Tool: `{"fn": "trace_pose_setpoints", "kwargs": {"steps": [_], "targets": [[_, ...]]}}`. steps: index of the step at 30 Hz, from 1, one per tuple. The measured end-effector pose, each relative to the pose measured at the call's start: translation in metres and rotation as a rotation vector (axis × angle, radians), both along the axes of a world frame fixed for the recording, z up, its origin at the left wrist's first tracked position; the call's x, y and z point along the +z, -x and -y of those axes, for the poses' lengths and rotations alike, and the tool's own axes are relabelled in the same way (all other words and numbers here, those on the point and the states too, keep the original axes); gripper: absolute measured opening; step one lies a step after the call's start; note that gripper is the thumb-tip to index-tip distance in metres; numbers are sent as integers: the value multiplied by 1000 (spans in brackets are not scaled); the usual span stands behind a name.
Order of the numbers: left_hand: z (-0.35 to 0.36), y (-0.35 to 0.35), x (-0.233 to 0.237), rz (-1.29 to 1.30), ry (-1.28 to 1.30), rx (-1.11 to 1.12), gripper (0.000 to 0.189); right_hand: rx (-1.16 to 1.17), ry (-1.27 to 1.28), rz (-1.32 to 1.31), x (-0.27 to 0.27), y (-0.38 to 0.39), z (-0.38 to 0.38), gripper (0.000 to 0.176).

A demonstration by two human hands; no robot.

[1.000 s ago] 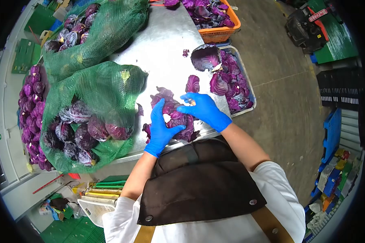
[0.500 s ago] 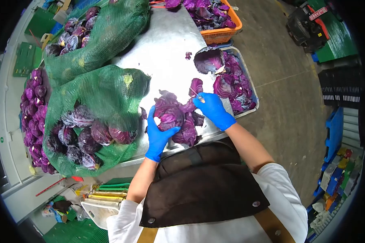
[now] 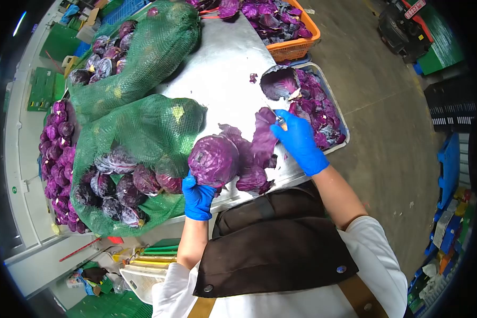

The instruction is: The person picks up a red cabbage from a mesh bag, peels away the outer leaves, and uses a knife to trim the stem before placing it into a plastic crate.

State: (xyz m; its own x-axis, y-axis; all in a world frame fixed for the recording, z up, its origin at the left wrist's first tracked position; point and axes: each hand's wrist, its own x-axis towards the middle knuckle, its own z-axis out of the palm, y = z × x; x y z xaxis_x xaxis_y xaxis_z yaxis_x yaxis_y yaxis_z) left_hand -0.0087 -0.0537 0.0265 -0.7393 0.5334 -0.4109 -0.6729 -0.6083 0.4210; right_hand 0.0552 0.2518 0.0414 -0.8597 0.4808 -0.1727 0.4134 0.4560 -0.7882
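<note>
My left hand point(image 3: 198, 199), in a blue glove, holds a round red cabbage point(image 3: 213, 160) from below, its smooth side up over the metal table. Gloved in blue too, my right hand point(image 3: 300, 140) is closed around a small knife point(image 3: 282, 124), whose thin blade points away toward the upper left. Beneath the blade lies a large loose cabbage leaf point(image 3: 263, 137). More torn purple leaves point(image 3: 253, 179) lie between the two hands, right beside the cabbage.
Green mesh sacks point(image 3: 138, 124) of red cabbages fill the table's left part. Beyond them are peeled cabbages point(image 3: 58, 164). At right stands a tray point(image 3: 346, 127) heaped with leaves, behind it an orange basket point(image 3: 294, 50) of leaves. The metal table point(image 3: 222, 58) has a small scrap on it.
The cabbage has been turned and raised in my left hand, which now grips it from below. My right hand has moved right with the knife, and a large leaf now lies spread by it.
</note>
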Motion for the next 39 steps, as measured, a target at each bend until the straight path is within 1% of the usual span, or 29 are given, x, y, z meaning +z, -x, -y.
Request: {"fn": "trace_pose_setpoints", "kwargs": {"steps": [1, 2, 4, 5, 6, 7, 9, 10, 12, 13, 14, 15, 16, 17, 18, 19, 20, 22, 23, 24, 26, 27, 28, 31, 34, 37, 39], "targets": [[1, -1, 0, 26, -66, 6, 86, 52, -208, 68, 21, 0, 0, 54], [-2, -2, 2, 2, -44, 14, 87, 36, -91, -10, 35, -1, 4, 60], [-6, -4, 9, -42, 20, -7, 87, 49, 170, -115, 41, -8, 25, 69], [-9, -5, 14, -62, 50, -20, 88, 79, 312, -146, 35, -10, 38, 72], [-17, -5, 24, -179, 123, -66, 95, 108, 453, -178, 32, -11, 47, 75], [-26, -2, 34, -375, 204, -115, 101, 154, 691, 53, 50, -11, 51, 77], [-45, 5, 57, -763, 366, -212, 112, 164, 1034, 185, 63, -14, 55, 73], [-52, 2, 79, -754, 432, -231, 128, 147, 1105, 151, 54, -17, 57, 74], [-54, -7, 75, -700, 440, -125, 127, 124, 1243, 79, 24, -19, 59, 78], [-52, -11, 72, -676, 446, -72, 126, 167, 1213, 18, 23, -19, 61, 80], [-42, -17, 58, -526, 384, -94, 121, 210, 1182, -44, 22, -18, 63, 81], [-41, -17, 53, -489, 369, -88, 120, 249, 1151, -106, 20, -17, 65, 83], [-42, -17, 49, -451, 353, -86, 118, 299, 1123, -79, 14, -17, 63, 82], [-43, -18, 46, -410, 337, -84, 116, 277, 1071, -48, 4, -17, 59, 82], [-45, -18, 46, -409, 400, -73, 113, 255, 1022, -13, -9, -20, 56, 81], [-43, -18, 36, -504, 538, -100, 114, 236, 972, 25, -26, -24, 54, 81], [-43, -14, 18, -605, 673, -123, 114, 205, 812, -126, -53, -29, 53, 78], [-54, -15, 3, -789, 947, -163, 114, 228, 255, 54, -27, -32, 45, 75], [-62, -18, 1, -890, 1172, -224, 117, 235, -20, 145, -17, -36, 43, 74], [-63, -21, -19, -932, 1208, -215, 117, 299, -181, 106, -16, -36, 46, 75], [-67, -23, -38, -970, 1266, -232, 115, 350, -308, 100, -13, -36, 56, 74], [-70, -23, -33, -962, 1292, -258, 113, 376, -366, 98, -11, -38, 62, 73], [-73, -19, -29, -960, 1316, -278, 112, 410, -363, 118, 0, -38, 65, 69], [-79, -14, -28, -1113, 1477, -273, 101, 411, -439, 4, -14, -40, 68, 66], [-84, -6, -20, -1079, 1385, -307, 95, 432, -502, 96, -18, -25, 67, 64], [-95, -8, 5, -940, 1400, -380, 89, 411, -548, -16, -28, -13, 60, 56], [-94, -4, -3, -917, 1295, -350, 95, 423, -503, 44, -25, 0, 58, 51]]}}
